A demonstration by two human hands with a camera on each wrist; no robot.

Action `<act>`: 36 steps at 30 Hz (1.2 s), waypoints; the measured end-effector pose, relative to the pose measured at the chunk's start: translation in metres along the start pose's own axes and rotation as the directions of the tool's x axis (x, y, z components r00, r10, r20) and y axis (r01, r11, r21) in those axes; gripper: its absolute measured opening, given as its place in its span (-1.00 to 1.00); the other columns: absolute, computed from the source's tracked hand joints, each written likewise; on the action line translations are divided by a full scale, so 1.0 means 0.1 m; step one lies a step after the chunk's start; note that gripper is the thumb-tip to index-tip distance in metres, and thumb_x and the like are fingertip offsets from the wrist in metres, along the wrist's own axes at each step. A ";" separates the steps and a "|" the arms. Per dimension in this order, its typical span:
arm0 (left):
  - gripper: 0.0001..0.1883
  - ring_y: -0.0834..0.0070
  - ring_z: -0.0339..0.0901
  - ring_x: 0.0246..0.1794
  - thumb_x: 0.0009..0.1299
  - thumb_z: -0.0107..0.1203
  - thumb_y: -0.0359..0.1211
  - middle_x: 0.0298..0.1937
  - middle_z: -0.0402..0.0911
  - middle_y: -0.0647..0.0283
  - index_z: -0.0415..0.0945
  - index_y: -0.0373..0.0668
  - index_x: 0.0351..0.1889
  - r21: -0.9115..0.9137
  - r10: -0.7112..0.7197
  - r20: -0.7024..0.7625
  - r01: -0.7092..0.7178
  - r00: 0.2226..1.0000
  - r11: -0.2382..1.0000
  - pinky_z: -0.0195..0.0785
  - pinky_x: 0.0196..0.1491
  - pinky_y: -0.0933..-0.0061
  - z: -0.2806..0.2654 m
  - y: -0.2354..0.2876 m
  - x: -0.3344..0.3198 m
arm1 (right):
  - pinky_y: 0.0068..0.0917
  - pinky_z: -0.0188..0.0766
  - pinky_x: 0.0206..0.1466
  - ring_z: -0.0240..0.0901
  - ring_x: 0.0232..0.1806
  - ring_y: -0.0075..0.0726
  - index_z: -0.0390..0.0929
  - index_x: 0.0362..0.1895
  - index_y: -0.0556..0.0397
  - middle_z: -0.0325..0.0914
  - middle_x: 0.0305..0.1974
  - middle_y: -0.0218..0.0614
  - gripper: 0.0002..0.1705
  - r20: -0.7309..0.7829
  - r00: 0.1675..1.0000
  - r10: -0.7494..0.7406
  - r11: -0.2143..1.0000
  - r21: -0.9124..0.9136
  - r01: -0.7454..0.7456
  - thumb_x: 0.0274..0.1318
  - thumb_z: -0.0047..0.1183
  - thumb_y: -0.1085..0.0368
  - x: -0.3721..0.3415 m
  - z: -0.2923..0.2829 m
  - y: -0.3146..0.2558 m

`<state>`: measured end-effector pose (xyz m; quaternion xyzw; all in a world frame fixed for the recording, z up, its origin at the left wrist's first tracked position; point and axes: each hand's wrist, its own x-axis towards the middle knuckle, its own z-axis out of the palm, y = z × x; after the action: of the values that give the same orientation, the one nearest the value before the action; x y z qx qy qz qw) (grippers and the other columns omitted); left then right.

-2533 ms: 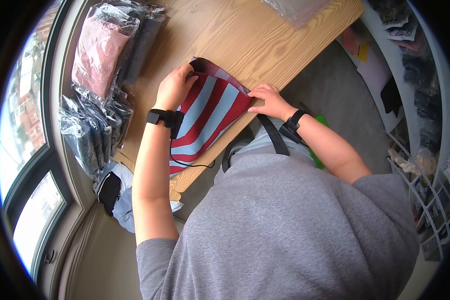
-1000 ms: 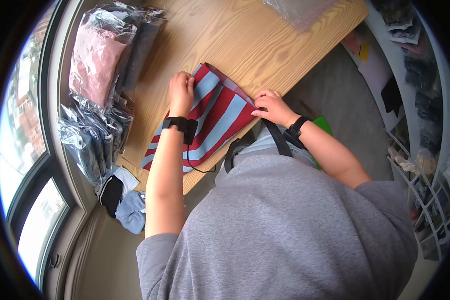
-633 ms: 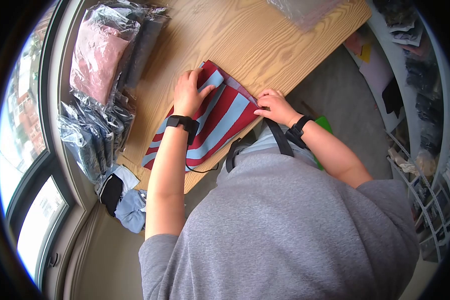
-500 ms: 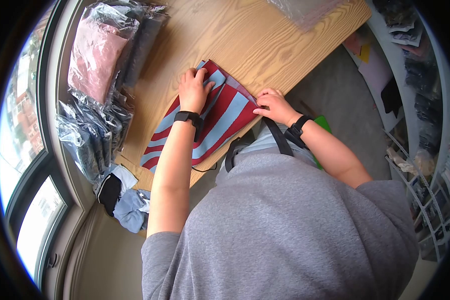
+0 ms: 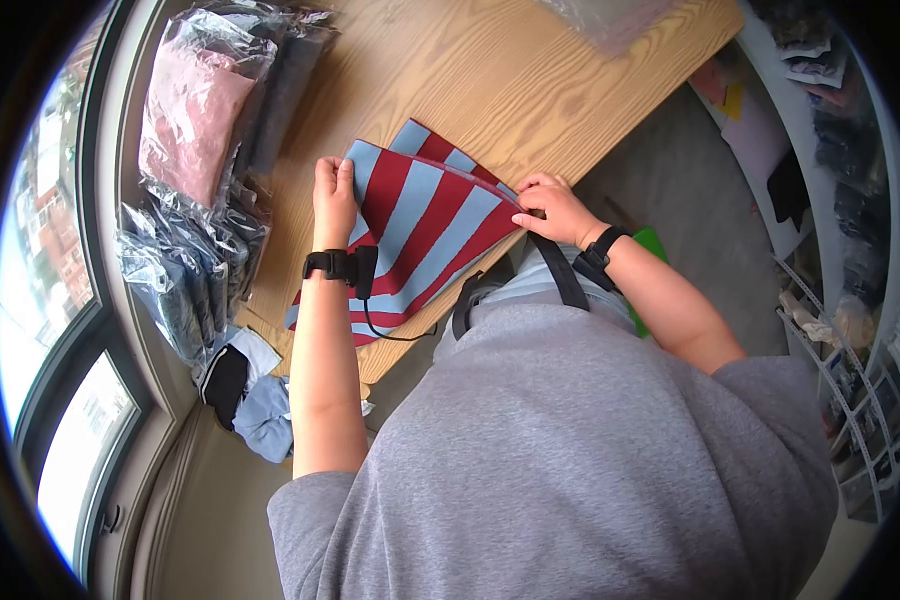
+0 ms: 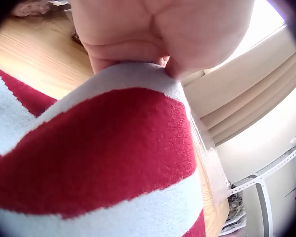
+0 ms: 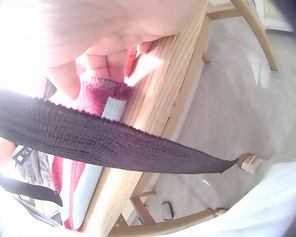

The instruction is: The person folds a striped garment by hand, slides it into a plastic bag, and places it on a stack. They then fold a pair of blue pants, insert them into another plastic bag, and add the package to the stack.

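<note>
A knit garment [image 5: 425, 205] with dark red and light blue stripes lies folded on the wooden table at its near edge. My left hand [image 5: 334, 196] pinches its far left corner between thumb and fingers; in the left wrist view the striped knit [image 6: 108, 143] hangs raised from that grip. At the opposite corner my right hand [image 5: 555, 208] holds the cloth with thumb and fingertips, and the right wrist view shows the knit edge [image 7: 106, 89] under those fingers. Behind the lifted layer, a lower striped layer [image 5: 435, 145] shows.
Clear bags with pink clothing [image 5: 195, 125] and dark clothing [image 5: 185, 270] are piled along the window side of the table [image 5: 450, 70]. A clear plastic bag [image 5: 610, 20] lies at the far edge. A black strap [image 7: 103, 140] crosses in front of the right wrist camera.
My left hand has gone from lying over the garment to gripping its corner, moving left and spreading the upper layer out. My right hand has stayed at the right corner.
</note>
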<state>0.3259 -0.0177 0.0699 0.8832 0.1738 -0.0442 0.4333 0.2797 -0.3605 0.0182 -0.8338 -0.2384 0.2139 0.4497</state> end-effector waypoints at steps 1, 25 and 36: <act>-0.78 0.53 0.30 -0.42 0.44 -0.03 -0.24 -0.45 0.42 0.30 0.37 -0.23 -0.25 -0.007 -0.047 0.092 0.048 0.995 0.999 0.27 -0.28 0.44 -0.01 0.01 0.00 | -0.21 0.15 0.12 0.33 0.04 -0.25 0.55 -0.48 -0.03 0.52 -0.25 -0.37 -0.70 0.016 1.000 0.004 1.000 -0.016 -0.004 -0.10 0.22 0.02 0.00 -0.01 -0.01; -0.63 0.10 0.56 -0.18 0.26 0.15 -0.11 -0.28 0.61 -0.01 0.54 -0.20 -0.15 0.499 -0.060 0.291 -0.098 0.955 0.861 0.37 -0.12 0.20 0.68 0.35 0.21 | -0.15 0.15 0.15 0.32 0.06 -0.21 0.53 -0.53 0.01 0.51 -0.29 -0.39 -0.75 0.053 0.988 -0.144 0.974 -0.171 0.151 -0.11 0.19 0.11 -0.08 -0.05 -0.11; -0.70 0.06 0.44 -0.01 0.29 0.03 -0.37 -0.06 0.53 -0.03 0.45 -0.27 -0.04 0.481 -0.095 -0.271 0.220 0.958 0.849 0.29 0.05 0.16 -0.91 -1.28 -1.02 | -0.19 0.13 0.18 0.34 0.04 -0.20 0.54 -0.38 0.04 0.56 -0.23 -0.29 -0.74 0.097 0.994 -0.059 0.976 -0.205 0.078 -0.08 0.20 0.15 -0.09 -0.12 -0.11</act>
<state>0.1799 0.0983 0.0534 0.9471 0.2790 -0.0182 0.1574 0.2766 -0.3683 0.0354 -0.8570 -0.3084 0.2095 0.3558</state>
